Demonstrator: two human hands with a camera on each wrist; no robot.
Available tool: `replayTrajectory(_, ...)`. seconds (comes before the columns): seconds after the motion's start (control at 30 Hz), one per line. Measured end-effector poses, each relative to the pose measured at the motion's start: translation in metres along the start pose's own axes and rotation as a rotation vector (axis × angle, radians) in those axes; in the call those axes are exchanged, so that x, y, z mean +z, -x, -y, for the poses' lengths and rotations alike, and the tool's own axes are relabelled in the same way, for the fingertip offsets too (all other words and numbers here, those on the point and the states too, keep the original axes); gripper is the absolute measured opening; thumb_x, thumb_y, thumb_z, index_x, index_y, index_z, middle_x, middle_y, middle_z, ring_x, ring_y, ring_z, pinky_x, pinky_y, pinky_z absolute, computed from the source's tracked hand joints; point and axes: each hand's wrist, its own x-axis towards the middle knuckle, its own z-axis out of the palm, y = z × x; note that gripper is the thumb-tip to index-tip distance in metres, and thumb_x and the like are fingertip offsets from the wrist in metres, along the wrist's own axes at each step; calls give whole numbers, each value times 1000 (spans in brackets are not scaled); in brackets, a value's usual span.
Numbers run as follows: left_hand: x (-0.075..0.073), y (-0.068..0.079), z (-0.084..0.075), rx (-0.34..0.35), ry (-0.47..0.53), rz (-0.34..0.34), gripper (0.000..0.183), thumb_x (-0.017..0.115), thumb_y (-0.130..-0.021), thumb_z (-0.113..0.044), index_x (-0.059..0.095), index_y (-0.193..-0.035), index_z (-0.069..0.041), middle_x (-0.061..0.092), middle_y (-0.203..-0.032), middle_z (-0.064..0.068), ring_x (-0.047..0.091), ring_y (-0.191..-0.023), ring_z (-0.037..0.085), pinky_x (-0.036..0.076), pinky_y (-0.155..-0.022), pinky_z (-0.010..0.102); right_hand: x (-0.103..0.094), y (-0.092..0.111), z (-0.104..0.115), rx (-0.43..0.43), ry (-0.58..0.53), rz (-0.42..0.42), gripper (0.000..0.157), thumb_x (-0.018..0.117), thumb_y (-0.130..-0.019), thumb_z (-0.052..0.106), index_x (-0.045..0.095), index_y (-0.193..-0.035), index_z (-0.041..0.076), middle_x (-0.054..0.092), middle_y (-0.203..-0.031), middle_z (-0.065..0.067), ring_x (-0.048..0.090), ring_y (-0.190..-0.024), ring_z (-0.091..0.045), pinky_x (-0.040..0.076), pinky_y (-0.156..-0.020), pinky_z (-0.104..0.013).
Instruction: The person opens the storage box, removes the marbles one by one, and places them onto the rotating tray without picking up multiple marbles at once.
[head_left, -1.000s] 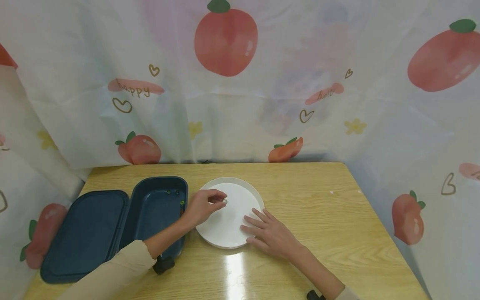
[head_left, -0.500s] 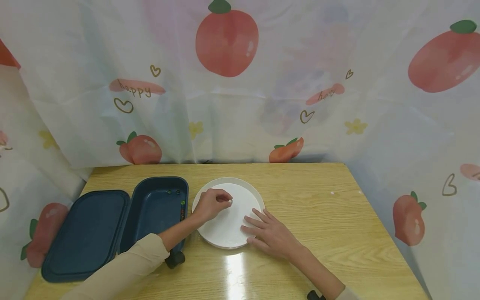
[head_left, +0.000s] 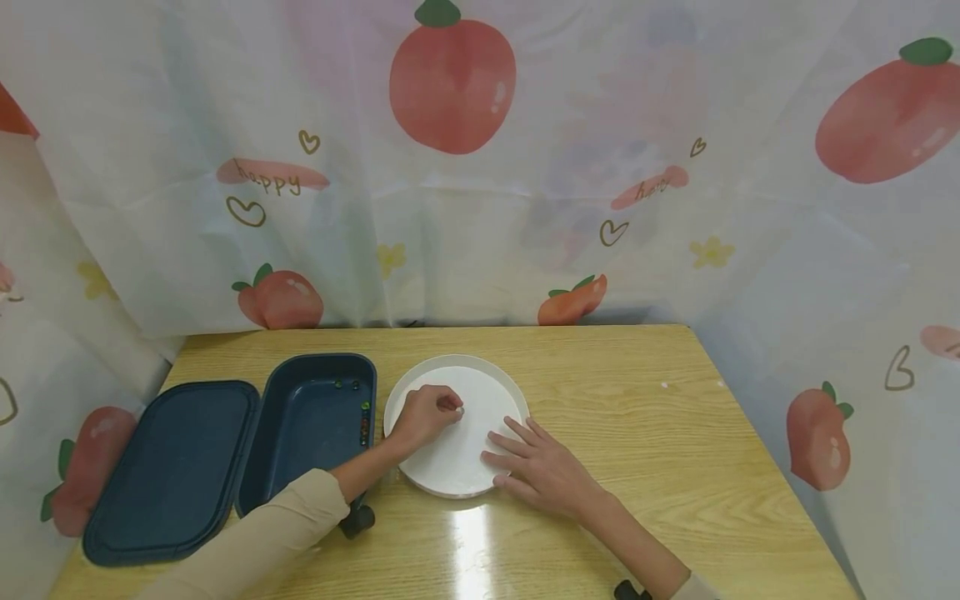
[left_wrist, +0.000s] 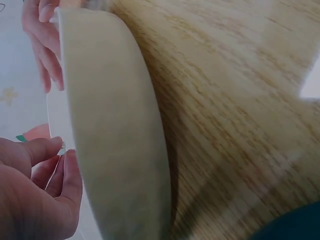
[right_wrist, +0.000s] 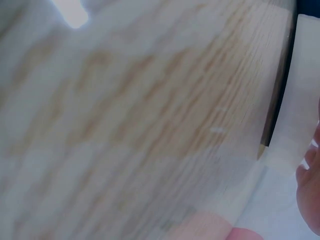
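A round white tray point(head_left: 468, 450) with a raised rim lies near the middle of the table. Over its left half, my left hand point(head_left: 422, 419) pinches a small clear marble point(left_wrist: 63, 148) between thumb and fingertips, seen best in the left wrist view. My right hand point(head_left: 543, 471) rests at the tray's right rim, fingers straight and spread over the edge. In the right wrist view, part of the right hand point(right_wrist: 309, 195) shows at the right border beside the tray's side wall point(right_wrist: 295, 110). Much of the marble is hidden by the fingers.
Left of the tray stands a dark blue box point(head_left: 307, 417), with several small coloured marbles point(head_left: 365, 425) along its right side. Its lid point(head_left: 176, 467) lies open to the left. The wooden table point(head_left: 637, 417) ends at a printed curtain point(head_left: 480, 225) behind.
My left hand has moved to the right over the tray and come slightly down towards its surface, still pinching the small marble. The right hand stays in place.
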Motion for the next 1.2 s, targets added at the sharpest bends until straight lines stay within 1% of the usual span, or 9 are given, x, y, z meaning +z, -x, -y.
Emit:
replayTrajectory(0.1, 2, 1, 3, 11, -6, -5, 4, 72, -76, -4, 69, -79, -5, 65, -73, 0, 61, -69, 11, 49, -63, 25, 0, 0, 0, 0, -4, 2, 39, 45, -95, 44, 59, -126, 25, 47, -135, 2, 31, -131, -27, 19, -106, -47)
replayTrajectory(0.3, 4, 1, 6, -28, -1, -15, 5, 72, -75, -1, 69, -79, -4, 65, -73, 2, 60, -68, 12, 49, -63, 25, 0, 0, -2, -7, 19, 1, 40, 45, -95, 44, 58, -126, 25, 47, -136, 1, 29, -132, -26, 21, -104, -49)
replayTrajectory(0.5, 3, 1, 6, -41, 0, -27, 6, 71, -75, 2, 70, -80, -2, 65, -74, 4, 60, -69, 13, 49, -65, 28, -1, -2, -2, -2, 17, 6, 40, 44, -95, 45, 58, -126, 25, 46, -136, 2, 29, -132, -26, 20, -105, -49)
replayTrajectory(0.6, 3, 1, 7, -39, -3, -17, 6, 70, -76, 1, 70, -80, -2, 65, -73, 3, 60, -69, 13, 49, -64, 27, -2, -2, -2, -3, 8, 1, 40, 44, -95, 45, 59, -126, 25, 47, -136, 2, 30, -132, -26, 21, -105, -49)
replayTrajectory(0.83, 7, 1, 10, -39, -46, -8, 6, 71, -75, -1, 70, -80, -5, 63, -71, -2, 59, -69, 11, 48, -63, 25, -1, 0, 0, 2, -2, -6, 40, 45, -95, 44, 59, -126, 24, 47, -135, 1, 32, -130, -28, 23, -104, -50)
replayTrajectory(1.2, 7, 2, 6, -25, -60, -16, 7, 71, -75, 0, 70, -81, -4, 65, -74, 1, 60, -71, 13, 49, -66, 27, -1, 0, 1, 14, -16, 7, 41, 44, -94, 46, 59, -126, 23, 47, -136, 1, 29, -132, -27, 20, -105, -50)
